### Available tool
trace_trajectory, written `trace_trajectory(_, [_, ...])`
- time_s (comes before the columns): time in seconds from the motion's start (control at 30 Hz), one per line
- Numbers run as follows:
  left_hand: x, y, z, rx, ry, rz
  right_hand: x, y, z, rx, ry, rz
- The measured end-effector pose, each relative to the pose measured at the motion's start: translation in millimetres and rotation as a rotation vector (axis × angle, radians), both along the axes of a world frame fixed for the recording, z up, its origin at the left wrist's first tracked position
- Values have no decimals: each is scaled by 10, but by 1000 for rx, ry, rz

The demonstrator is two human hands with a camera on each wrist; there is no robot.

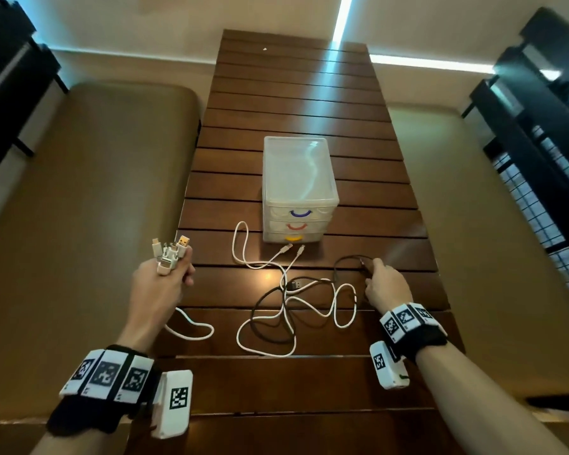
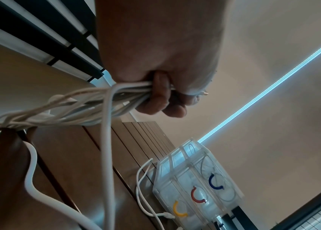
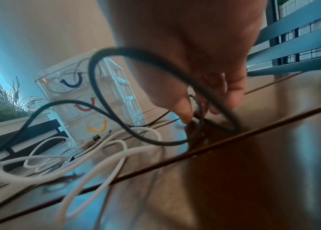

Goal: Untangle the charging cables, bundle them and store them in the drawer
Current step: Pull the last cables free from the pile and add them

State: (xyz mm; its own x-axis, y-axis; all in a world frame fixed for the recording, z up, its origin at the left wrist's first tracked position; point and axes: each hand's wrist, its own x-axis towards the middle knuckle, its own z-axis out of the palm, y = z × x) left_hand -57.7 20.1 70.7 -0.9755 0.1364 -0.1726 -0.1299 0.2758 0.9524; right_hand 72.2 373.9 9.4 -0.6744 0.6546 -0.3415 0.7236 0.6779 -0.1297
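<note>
Evidently the left hand [image 1: 160, 284] is raised off the counter [image 1: 309, 103] at near left, fist closed round a gathered bunch of white cables [image 2: 88, 102], plug ends up, so sorted ends stay together. At right, the right hand [image 1: 386, 284] pinches the black cable [image 3: 100, 109] by its end, probably to draw it free of the white cable tangle [image 1: 309, 307]. Beyond them, the clear three-drawer organiser [image 1: 298, 188] stands closed.

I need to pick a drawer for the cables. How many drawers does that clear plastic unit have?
3, stacked in the clear drawer unit on the wooden table: blue-handled drawer on top, red-handled drawer in the middle, yellow-handled drawer at the bottom. All look shut.
</note>
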Motion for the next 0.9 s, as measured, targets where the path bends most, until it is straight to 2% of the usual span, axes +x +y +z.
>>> trace_trajectory(0.1, [35,26,17,-1,4,-12,72,-7,35,18,90,7])
trace_trajectory(0.23, [54,54,59,11,18,-8,54,3,310,-26,266,33])
trace_trajectory(0.33, [64,94,117,40,13,-1,-69,-58,672,4,456,128])
trace_trajectory(0.47, [90,50,152,28,18,-26,-311,-376,1185,-54,646,281])
trace_trajectory(0.6, [137,30,184,126,48,22,-465,-879,1388,-7,850,444])
trace_trajectory(0.73, [217,0,230,250,22,96,-600,-1472,1403,-79,910,558])
trace_trajectory(0.9, [306,-71,308,379,4,163,-774,-2085,1269,-274,845,720])
